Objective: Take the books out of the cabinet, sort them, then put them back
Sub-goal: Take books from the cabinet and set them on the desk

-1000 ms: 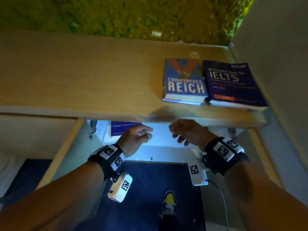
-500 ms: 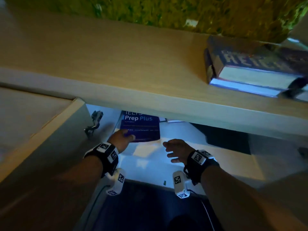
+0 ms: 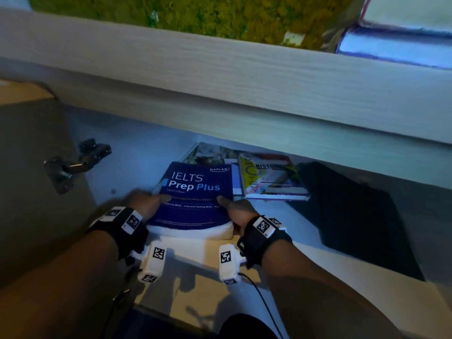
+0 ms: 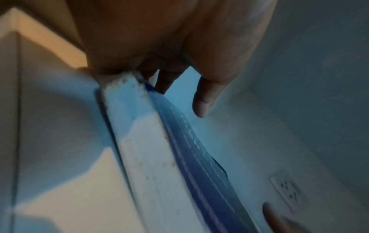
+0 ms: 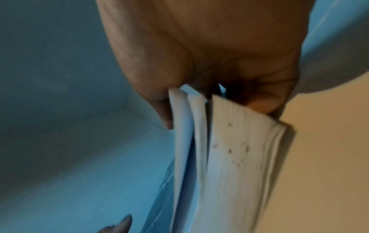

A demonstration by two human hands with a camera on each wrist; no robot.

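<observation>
A thick dark-blue "IELTS Prep Plus" book (image 3: 194, 195) lies flat on the cabinet's white shelf (image 3: 137, 152), near its front edge. My left hand (image 3: 146, 201) grips its left edge, thumb on the cover; the left wrist view shows the thumb (image 4: 207, 93) over the blue cover (image 4: 189, 141). My right hand (image 3: 236, 207) grips the right edge, its fingers curled under the page block (image 5: 239, 141) in the right wrist view. Underneath lies a picture-covered book (image 3: 210, 152). A yellow "History" book (image 3: 269, 177) sits to the right.
The wooden cabinet top (image 3: 220, 77) overhangs the shelf, with a blue book (image 3: 396, 45) on it at the far right. The open door (image 3: 31, 182) with its metal hinge (image 3: 73, 165) stands at left. A dark flat sheet (image 3: 354, 216) lies on the shelf's right.
The head has dropped lower, so the shelf's inside now fills the view. Both hands reached in and took hold of the IELTS Prep Plus book by its two sides.
</observation>
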